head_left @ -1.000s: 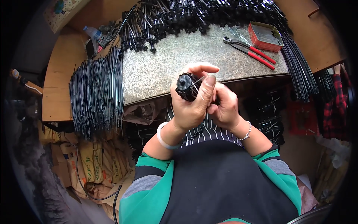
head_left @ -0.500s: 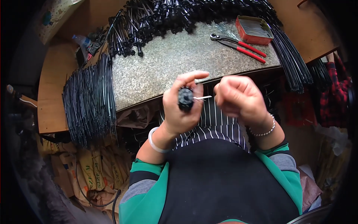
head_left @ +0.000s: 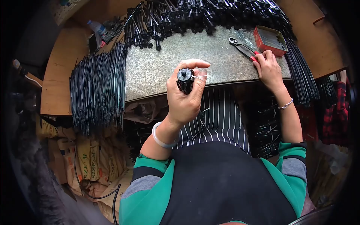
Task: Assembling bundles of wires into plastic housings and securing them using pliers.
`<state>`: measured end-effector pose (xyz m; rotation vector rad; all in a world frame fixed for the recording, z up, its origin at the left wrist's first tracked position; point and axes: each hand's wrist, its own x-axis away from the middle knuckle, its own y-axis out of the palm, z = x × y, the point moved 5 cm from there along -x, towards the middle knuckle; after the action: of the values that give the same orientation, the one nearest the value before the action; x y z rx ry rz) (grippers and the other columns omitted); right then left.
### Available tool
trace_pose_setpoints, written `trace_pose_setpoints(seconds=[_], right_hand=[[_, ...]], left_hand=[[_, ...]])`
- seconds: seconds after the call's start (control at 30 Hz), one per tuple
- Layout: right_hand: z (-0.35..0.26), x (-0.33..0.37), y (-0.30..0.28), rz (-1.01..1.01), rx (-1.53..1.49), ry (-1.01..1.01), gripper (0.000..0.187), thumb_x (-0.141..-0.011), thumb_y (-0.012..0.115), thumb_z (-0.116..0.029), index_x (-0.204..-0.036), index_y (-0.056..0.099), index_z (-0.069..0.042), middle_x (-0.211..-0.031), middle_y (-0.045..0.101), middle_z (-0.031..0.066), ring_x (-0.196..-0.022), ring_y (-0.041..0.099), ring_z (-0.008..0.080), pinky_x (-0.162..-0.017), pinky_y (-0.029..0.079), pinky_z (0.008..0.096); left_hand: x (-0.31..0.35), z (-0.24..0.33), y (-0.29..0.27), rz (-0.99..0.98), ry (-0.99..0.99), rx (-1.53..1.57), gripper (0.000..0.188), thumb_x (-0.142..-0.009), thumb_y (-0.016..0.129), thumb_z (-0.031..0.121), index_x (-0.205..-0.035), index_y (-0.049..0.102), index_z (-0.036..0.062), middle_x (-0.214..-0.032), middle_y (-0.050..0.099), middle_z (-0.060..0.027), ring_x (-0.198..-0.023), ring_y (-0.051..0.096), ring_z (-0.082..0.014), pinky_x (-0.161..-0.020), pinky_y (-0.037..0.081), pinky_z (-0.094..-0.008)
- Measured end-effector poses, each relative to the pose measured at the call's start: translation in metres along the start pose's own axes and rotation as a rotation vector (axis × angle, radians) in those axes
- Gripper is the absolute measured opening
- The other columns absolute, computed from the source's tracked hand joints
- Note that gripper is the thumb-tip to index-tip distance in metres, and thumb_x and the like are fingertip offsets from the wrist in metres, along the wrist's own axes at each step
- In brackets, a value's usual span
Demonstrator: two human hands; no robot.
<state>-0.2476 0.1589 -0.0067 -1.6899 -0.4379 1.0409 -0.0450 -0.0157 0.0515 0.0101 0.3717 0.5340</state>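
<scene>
My left hand (head_left: 186,93) is raised over the near edge of the grey speckled bench (head_left: 157,71) and grips a small black ribbed cylindrical part (head_left: 185,80), from which a thin pale wire sticks out to the right. My right hand (head_left: 268,67) has reached to the right across the bench and rests on the red handles of a pair of pliers (head_left: 243,48); whether the fingers have closed on them is hard to tell. A red metal tin (head_left: 270,38) sits just beyond that hand.
A bundle of thin black rods (head_left: 98,86) hangs over the bench's left side. Several black rod assemblies (head_left: 202,15) are heaped along the back, and more black rods (head_left: 300,71) droop off the right end. Brown sacks (head_left: 82,153) lie below left. A plastic bottle (head_left: 95,26) stands at the back left.
My right hand left the black part and moved right and away to the pliers. My left hand stays up, still holding the part with the wire sticking out.
</scene>
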Motion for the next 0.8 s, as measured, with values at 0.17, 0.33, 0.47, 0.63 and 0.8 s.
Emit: trace_pose_setpoints(seconds=[0.17, 0.33, 0.47, 0.63, 0.8], right_hand=[[-0.007, 0.026, -0.017, -0.372, -1.53, 0.421, 0.016, -0.092, 0.05, -0.02, -0.098, 0.046, -0.006, -0.077, 0.046, 0.0021, -0.058, 0.04, 0.005, -0.046, 0.034, 0.0171], [-0.069, 0.056, -0.056, -0.777, -1.578, 0.288, 0.025, -0.088, 0.054, -0.023, -0.101, 0.043, -0.005, -0.102, 0.053, 0.0088, -0.07, 0.05, 0.0061, -0.058, 0.042, 0.0178], [-0.083, 0.055, -0.071, -0.752, -1.574, 0.196, 0.024, -0.089, 0.052, -0.022, -0.1, 0.041, -0.003, -0.111, 0.049, 0.0136, -0.084, 0.054, 0.0107, -0.075, 0.048, 0.0252], [-0.086, 0.043, -0.078, -0.677, -1.273, -0.006, 0.02, -0.085, 0.058, -0.017, -0.09, 0.045, -0.003, -0.114, 0.046, 0.0128, -0.093, 0.048, 0.0122, -0.083, 0.041, 0.0284], [-0.089, 0.035, -0.093, -0.507, -1.076, -0.126, 0.019, -0.08, 0.062, -0.009, -0.089, 0.048, -0.003, -0.11, 0.048, 0.0139, -0.091, 0.052, 0.0213, -0.082, 0.042, 0.0305]], left_hand=[[-0.003, -0.005, -0.005, 0.02, -0.012, -0.037, 0.014, -0.088, 0.05, 0.001, -0.101, 0.051, -0.0038, -0.057, 0.044, 0.003, -0.046, 0.036, -0.0019, -0.043, 0.03, -0.0172], [-0.004, -0.013, -0.006, 0.078, -0.085, -0.021, 0.008, -0.087, 0.052, 0.0, -0.093, 0.057, 0.001, -0.065, 0.045, 0.0074, -0.054, 0.036, 0.0023, -0.047, 0.027, -0.015], [-0.005, -0.017, -0.002, 0.073, -0.115, -0.018, 0.008, -0.086, 0.052, 0.0, -0.092, 0.058, 0.0013, -0.067, 0.046, 0.0069, -0.055, 0.037, 0.002, -0.047, 0.028, -0.0152], [-0.003, -0.019, -0.001, 0.053, -0.113, -0.004, 0.009, -0.085, 0.052, -0.001, -0.092, 0.057, 0.001, -0.068, 0.047, 0.0062, -0.056, 0.038, 0.0017, -0.048, 0.029, -0.0154], [-0.002, -0.021, -0.003, 0.053, -0.119, 0.006, 0.011, -0.085, 0.05, -0.002, -0.093, 0.057, 0.0008, -0.068, 0.047, 0.0058, -0.057, 0.038, 0.0012, -0.05, 0.029, -0.0153]])
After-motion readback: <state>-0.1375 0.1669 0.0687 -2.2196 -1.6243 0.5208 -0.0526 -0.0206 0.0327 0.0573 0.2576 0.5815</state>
